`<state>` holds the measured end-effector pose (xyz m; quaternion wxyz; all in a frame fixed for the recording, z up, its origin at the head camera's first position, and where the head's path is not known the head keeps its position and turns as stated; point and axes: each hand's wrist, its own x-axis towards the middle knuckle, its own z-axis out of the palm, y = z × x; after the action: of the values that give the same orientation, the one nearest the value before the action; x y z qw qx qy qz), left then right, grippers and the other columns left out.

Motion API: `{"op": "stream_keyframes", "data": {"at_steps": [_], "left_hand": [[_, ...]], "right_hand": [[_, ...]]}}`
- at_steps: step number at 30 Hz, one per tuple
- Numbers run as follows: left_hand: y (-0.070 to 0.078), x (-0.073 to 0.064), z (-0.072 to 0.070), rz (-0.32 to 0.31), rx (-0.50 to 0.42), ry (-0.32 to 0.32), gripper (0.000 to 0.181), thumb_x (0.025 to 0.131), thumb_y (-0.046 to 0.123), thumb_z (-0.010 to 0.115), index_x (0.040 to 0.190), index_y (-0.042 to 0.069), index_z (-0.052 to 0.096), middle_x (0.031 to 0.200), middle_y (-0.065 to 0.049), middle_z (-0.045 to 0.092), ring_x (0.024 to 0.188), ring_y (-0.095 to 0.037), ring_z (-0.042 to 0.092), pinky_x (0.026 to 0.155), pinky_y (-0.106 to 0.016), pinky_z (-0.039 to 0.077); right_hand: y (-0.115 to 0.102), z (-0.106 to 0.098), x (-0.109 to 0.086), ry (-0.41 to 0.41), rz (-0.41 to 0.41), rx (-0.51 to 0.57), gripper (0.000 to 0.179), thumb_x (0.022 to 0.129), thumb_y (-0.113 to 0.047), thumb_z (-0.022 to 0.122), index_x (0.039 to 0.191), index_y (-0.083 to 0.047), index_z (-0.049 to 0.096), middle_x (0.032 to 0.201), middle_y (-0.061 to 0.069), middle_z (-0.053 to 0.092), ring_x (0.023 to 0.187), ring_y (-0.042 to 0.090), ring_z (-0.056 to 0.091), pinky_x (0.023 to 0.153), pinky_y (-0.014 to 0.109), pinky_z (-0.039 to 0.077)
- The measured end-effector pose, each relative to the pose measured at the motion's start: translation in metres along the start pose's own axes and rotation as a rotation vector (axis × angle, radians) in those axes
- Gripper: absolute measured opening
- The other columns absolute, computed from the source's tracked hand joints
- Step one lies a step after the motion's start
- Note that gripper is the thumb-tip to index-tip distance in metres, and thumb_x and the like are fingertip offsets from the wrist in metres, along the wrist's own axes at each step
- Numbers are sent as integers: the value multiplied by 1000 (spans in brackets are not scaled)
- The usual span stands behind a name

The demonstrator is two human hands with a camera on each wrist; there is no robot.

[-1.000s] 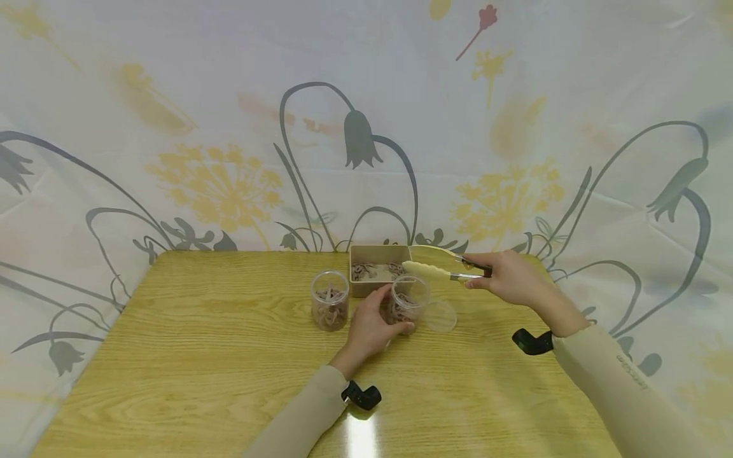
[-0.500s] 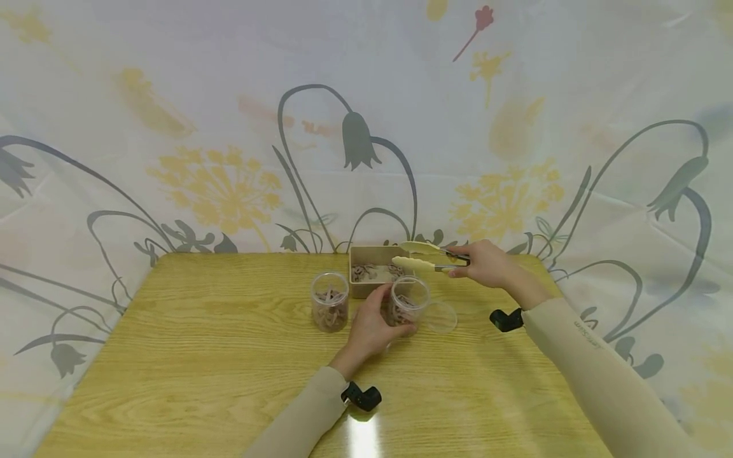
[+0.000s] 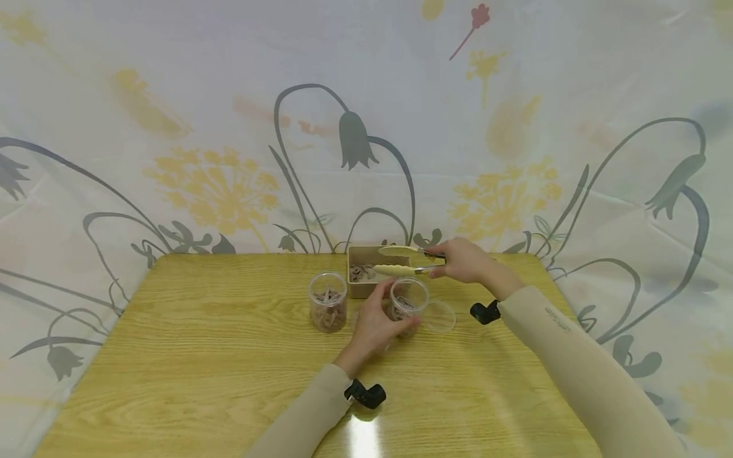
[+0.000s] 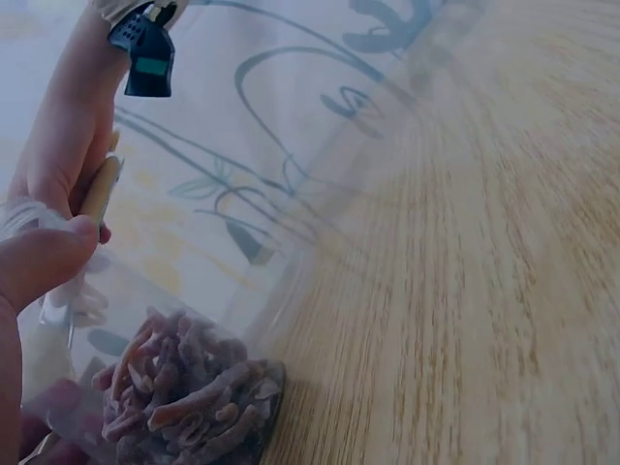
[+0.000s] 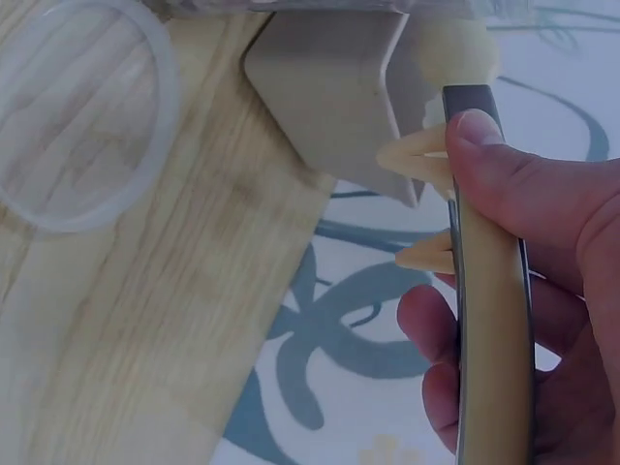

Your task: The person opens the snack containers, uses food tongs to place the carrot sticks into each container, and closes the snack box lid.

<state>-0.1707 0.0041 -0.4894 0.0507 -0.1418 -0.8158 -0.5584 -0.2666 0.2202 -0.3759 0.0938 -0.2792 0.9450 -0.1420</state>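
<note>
My left hand grips a clear jar that stands upright and uncovered on the table; brownish-purple strips fill its lower part. My right hand holds a pair of tongs by the handles. Their pale yellow tips are spread apart and reach over the beige box, just behind the jar's rim. More strips lie on the box floor, partly hidden by the tongs. In the right wrist view, the thumb lies along the tongs' handle.
A second clear jar of strips stands left of my left hand. To the right of the held jar a round clear lid lies flat on the wooden table. A printed cloth hangs behind the table's back edge.
My right hand has moved left with the tongs, bringing their tips from the box's right edge to over its middle. My left hand stays on the jar.
</note>
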Motion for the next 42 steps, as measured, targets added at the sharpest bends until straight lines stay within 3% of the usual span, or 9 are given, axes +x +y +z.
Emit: {"op": "stream_keyframes", "data": {"at_steps": [3,6,15,20,25,29,37,42], "left_hand": [[0,-1,-2,11,-6,-7,81,75,37,89,143,22,48,130,-7,60,111,-23,61,91,-44,51],[-1,-2,-3,38,-11,-5,79,76,36,89,143,23,49,128,-8,61,110,-22,61,90,-44,52],[-5,-3,-3,62,-9,-3,79,76,34,89,144,26,51,127,-2,62,109,-17,61,85,-37,53],[-7,-2,-2,67,-4,-10,79,76,36,89,145,27,51,127,-2,62,110,-17,60,84,-35,53],[-8,-1,-2,81,-9,-6,80,75,36,89,145,26,51,129,-2,62,115,-17,58,88,-36,53],[-9,0,-1,99,-13,-9,79,75,35,89,144,27,51,130,-2,61,118,-18,57,90,-38,52],[-7,-1,-2,65,36,-8,89,73,38,90,148,20,48,132,-2,60,118,-17,57,90,-39,51],[-6,-1,-2,74,33,0,90,73,37,90,148,14,48,132,-5,61,119,-21,57,92,-42,51]], "right_hand": [[-6,-1,9,-21,-19,-74,62,88,-30,78,140,-3,57,117,17,70,67,18,61,68,38,51],[-16,-1,18,-50,-22,-126,65,87,-33,78,142,-5,56,120,16,69,81,25,67,75,43,55],[-40,2,44,-128,-88,-267,63,87,-31,77,142,-7,56,127,14,65,112,35,61,90,50,52],[-47,0,57,-196,-51,-297,67,86,-32,78,144,-7,54,136,13,60,122,36,56,96,51,49],[-52,0,68,-277,-31,-292,66,88,-31,77,144,-6,53,140,15,56,126,36,53,103,51,44],[-51,3,70,-293,-17,-274,64,89,-28,77,144,-5,53,141,15,55,126,36,53,104,49,43],[-40,17,64,-192,-24,-247,51,92,-24,75,138,-9,60,133,12,62,114,34,62,92,46,52],[-38,20,59,-123,-40,-256,46,91,-25,75,135,-13,65,126,11,66,109,35,61,84,47,55]]}}
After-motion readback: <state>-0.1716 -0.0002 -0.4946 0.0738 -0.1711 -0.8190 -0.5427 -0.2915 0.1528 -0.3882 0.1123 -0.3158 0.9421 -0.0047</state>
